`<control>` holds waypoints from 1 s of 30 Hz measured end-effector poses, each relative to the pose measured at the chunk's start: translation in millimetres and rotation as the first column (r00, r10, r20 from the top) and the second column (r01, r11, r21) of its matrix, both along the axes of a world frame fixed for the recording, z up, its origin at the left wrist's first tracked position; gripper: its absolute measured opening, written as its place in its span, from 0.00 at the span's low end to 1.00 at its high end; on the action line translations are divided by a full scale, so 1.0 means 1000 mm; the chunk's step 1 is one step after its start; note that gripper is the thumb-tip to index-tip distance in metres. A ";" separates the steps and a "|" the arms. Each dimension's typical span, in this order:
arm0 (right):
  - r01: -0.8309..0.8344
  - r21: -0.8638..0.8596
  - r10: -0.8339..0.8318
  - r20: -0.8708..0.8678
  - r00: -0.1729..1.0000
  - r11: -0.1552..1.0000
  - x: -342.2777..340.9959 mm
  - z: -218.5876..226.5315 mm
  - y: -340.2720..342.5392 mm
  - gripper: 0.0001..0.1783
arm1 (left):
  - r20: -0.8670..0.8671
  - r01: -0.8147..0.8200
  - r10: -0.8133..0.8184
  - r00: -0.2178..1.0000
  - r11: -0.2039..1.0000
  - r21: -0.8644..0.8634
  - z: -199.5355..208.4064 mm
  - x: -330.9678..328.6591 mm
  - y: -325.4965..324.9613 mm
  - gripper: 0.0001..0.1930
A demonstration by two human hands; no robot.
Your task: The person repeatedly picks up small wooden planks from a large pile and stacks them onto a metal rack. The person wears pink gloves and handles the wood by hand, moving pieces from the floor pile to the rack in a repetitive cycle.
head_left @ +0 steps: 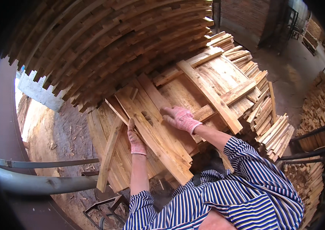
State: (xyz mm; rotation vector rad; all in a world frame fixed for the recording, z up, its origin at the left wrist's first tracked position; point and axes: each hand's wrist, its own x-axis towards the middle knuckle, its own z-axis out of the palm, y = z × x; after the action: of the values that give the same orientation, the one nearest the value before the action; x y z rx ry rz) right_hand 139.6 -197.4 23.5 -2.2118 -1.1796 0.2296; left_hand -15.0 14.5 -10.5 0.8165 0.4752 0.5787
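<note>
Left hand [137,141] is touching a plank [153,138] atop boards [122,172], can't tell if grip's clamped; right hand [180,118] is resting unclenched. Seemingly midway: stack [124,46] is standing piled, boards are lying loose.

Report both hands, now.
Left hand: against a plank; grip cannot be told.
Right hand: open, resting on a darker board.
</note>
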 end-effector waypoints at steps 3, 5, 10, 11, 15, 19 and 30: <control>-0.016 -0.131 0.011 -0.039 0.999 0.991 0.015 0.023 -0.001 0.28 | -0.036 0.036 -0.042 0.998 0.986 -0.161 0.051 0.017 -0.034 0.28; 0.058 -0.166 -0.041 0.109 0.993 0.984 0.008 0.028 0.008 0.31 | -0.080 0.036 -0.053 0.995 0.978 -0.203 0.073 0.029 -0.040 0.30; -0.049 0.164 0.100 -0.317 0.943 0.985 -0.041 0.058 0.002 0.59 | -0.027 0.125 -0.129 0.991 0.984 -0.123 0.107 0.057 -0.077 0.40; -0.028 0.132 0.072 -0.345 0.936 0.991 -0.042 0.064 -0.002 0.62 | -0.120 0.071 -0.060 0.991 0.994 0.089 0.114 0.059 -0.090 0.44; 0.166 0.182 -0.046 -0.527 0.849 0.969 -0.008 0.082 -0.035 0.52 | -0.453 0.314 -0.148 0.879 0.895 0.318 0.103 0.086 -0.102 0.45; 0.301 -0.038 -0.299 -0.292 0.908 0.953 0.051 0.056 -0.043 0.45 | -0.706 0.691 0.237 0.667 0.155 0.705 0.093 0.095 -0.089 0.43; 0.057 -0.136 -0.076 -0.134 0.988 0.989 0.079 0.018 0.006 0.35 | -0.629 0.794 0.507 0.589 -0.223 0.565 0.028 0.060 -0.050 0.41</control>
State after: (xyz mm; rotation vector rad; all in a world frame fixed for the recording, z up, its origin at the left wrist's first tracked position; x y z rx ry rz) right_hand 218.1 -190.9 41.8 -2.3033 -1.0400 0.4376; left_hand 44.6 -35.0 17.7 3.0075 0.5912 -0.0011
